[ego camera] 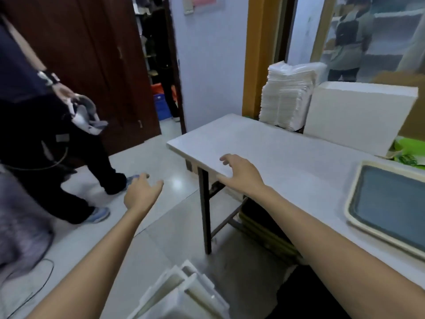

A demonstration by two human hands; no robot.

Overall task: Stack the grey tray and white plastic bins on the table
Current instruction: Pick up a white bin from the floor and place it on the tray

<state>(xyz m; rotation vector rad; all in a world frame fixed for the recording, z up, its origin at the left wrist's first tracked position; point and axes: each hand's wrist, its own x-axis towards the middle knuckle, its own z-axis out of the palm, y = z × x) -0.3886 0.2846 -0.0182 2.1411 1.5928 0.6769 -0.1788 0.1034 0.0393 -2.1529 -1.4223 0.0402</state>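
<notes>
A grey tray (391,206) with a cream rim lies flat on the white table (276,153) at the right edge of view. Several white plastic bins (184,293) stand together on the floor at the bottom centre, below the table's near end. My left hand (141,192) hovers over the floor, left of the table, fingers relaxed and holding nothing. My right hand (239,173) is stretched out over the table's near-left edge, fingers spread, holding nothing. Both hands are apart from the tray and the bins.
A person (46,125) in dark clothes stands on the floor at left, holding a small object. A pile of white sheets (287,95) and a white box (358,116) stand at the table's far side. A cable (36,288) lies on the floor.
</notes>
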